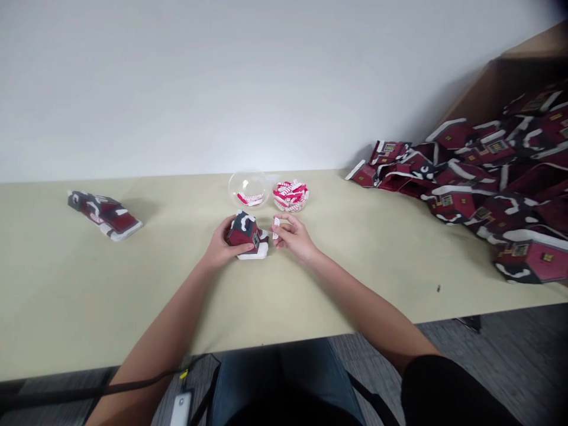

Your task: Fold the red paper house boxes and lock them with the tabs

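Inward, both hands (220, 245) angled, fingertips (277, 228) nearly meeting

The counter (350, 266) has a smooth, matt, pale yellow-green surface, and the wall (177, 89) behind looks smooth and matt too. The round bowl (236, 184) is clear plastic with a glossy rim. The miniature house (241, 236) looks matt, its white edging slightly rough. The box (481, 80) at the right looks like plain matt brown cardboard. Below, the jeans (284, 378) look like blue denim, the sleeve (444, 390) like matt black cloth, and the floor (523, 343) like rough, streaked grey carpet.
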The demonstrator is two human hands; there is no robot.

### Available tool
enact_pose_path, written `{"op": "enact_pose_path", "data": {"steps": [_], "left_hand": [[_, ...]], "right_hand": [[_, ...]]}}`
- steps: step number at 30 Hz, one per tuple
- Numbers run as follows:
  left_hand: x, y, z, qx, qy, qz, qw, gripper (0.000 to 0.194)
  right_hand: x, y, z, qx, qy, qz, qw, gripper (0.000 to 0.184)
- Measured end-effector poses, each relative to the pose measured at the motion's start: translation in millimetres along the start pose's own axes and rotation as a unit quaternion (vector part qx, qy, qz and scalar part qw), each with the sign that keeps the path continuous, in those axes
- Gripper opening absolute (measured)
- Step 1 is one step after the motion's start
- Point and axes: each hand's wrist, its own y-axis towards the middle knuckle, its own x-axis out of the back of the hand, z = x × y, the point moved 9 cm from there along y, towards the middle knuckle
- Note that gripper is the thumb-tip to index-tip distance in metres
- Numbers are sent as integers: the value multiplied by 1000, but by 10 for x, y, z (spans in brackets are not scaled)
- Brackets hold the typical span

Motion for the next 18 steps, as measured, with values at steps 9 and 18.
{"op": "enact_pose_path", "data": {"steps": [9,18], "left_hand": [[-41,14,163,16,-196,7,980,61],[-63,-2,56,-6,-143,21,989,65]], "right_hand": [[-55,-57,190,107,12,38,993,53],[-111,-108,206,88,12,57,994,70]]}}
